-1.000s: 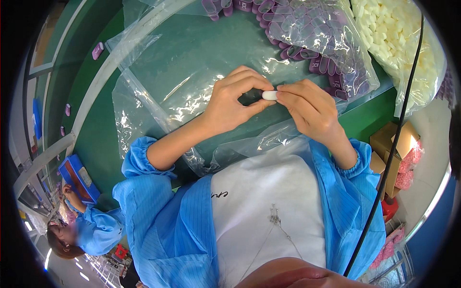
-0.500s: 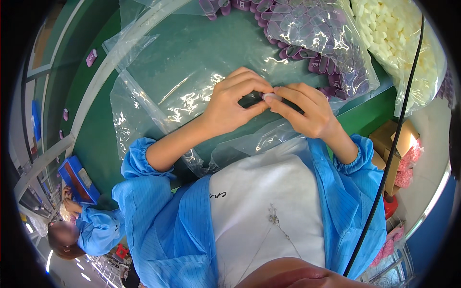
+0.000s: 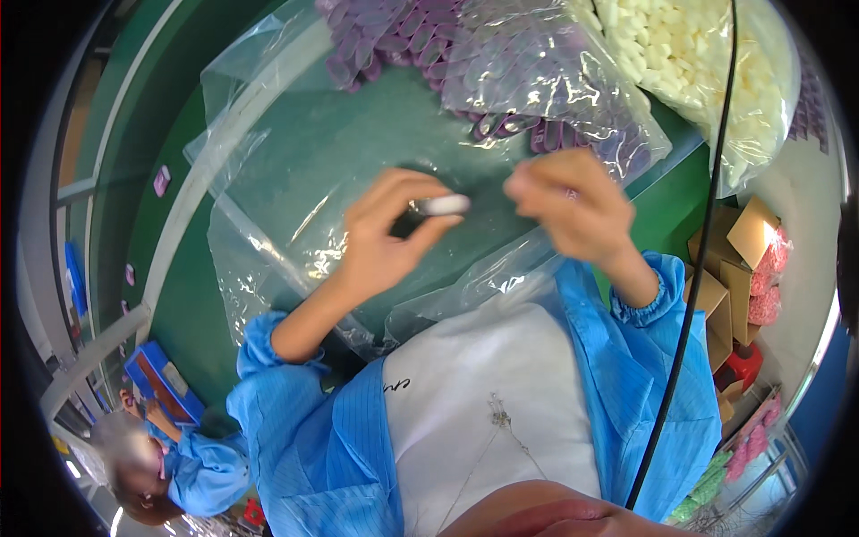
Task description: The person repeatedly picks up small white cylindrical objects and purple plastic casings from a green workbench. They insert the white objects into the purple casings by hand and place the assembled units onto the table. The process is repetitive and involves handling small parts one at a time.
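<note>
My left hand [image 3: 380, 233] is closed in a pinch on a small white oval piece [image 3: 445, 205], held above the clear plastic sheet on the green table. A dark edge shows at the tip of this piece, too smeared to make out. My right hand [image 3: 577, 206] is apart from it, to the right, blurred by motion with its fingers bent. A small purple patch shows against its palm; I cannot tell whether the hand holds it. Beyond my right hand lie many purple oval rings [image 3: 403, 36], partly under a clear plastic bag [image 3: 537, 72].
A clear bag of pale yellow pieces [image 3: 680, 54] stands at the far right. Cardboard boxes [image 3: 738, 268] with pink bags are at the right. A black cable [image 3: 689, 322] crosses the view. At left are a pale curved bar [image 3: 170, 233], a blue tray [image 3: 165, 380] and a co-worker in blue [image 3: 206, 470].
My hands, which met around a small piece, have come apart. The left went left and nearer with the white piece; the right moved slightly away. The whole view has shifted a little.
</note>
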`<state>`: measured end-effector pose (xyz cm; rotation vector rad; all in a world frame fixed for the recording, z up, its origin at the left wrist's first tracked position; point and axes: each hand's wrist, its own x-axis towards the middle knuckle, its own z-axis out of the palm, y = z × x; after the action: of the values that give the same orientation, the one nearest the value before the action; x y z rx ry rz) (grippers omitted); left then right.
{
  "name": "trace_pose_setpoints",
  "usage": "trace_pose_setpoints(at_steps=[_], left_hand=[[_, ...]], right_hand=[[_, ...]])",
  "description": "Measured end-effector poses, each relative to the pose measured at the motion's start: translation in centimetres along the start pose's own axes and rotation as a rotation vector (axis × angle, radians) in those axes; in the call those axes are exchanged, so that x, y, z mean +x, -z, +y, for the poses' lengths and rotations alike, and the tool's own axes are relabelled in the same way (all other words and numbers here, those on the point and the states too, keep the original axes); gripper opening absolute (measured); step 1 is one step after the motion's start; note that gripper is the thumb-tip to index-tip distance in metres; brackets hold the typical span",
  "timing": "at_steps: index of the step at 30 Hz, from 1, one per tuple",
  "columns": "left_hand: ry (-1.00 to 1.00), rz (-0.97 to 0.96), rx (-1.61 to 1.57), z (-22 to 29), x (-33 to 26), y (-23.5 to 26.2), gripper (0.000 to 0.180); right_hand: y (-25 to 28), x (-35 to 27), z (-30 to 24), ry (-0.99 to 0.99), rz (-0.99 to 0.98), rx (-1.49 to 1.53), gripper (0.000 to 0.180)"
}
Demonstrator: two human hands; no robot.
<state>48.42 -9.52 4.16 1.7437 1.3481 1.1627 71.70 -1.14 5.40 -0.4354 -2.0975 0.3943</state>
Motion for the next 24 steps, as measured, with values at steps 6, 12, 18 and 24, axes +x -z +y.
trace_pose_setpoints(at_steps=[6,12,18,24], left_hand=[[0.011,0.423,0.574,-7.2,3.9,18.9,0.022],[0.262,-0.122,0.650,-18.1,5.6,35.3,0.035],[0.287,-0.069,0.493,-18.9,7.7,32.7,0.054],[0.008,0.463,0.747,-10.5,6.3,22.9,0.026]], right_hand=[[9.0,0.2,7.6,-0.493,0.149,-0.646,0.014],[10.4,-0.3,14.8,-0.792,-0.343,-0.786,0.024],[11.0,-0.8,12.9,-0.852,-0.059,-0.659,0.025],[8.9,-0.9,6.8,-0.668,0.362,-0.310,0.017]])
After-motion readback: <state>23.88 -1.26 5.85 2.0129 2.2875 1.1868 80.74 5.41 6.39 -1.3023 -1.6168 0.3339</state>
